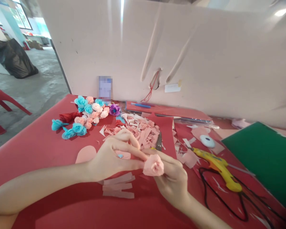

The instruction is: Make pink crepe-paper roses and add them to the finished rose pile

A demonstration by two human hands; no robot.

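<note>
A pink paper rose point(153, 165) is held between my two hands over the red table point(69, 206). My left hand point(119, 152) pinches its left side with thumb and forefinger. From below and the right, my right hand point(173, 176) is closed around its base, which the petals hide. Pale pink paper strips point(118, 186) lie on the table under my left hand. Behind my left wrist rests a rounded piece of pink paper point(86, 154). Beyond the hands spreads a heap of pink paper scraps point(149, 135).
Finished blue, pink, red and purple paper flowers point(88, 117) cluster at the back left. To the right lie a yellow glue gun point(219, 168) with a looping black cord, a white round object point(207, 141) and a green board point(262, 159). A white panel point(205, 57) closes off the back.
</note>
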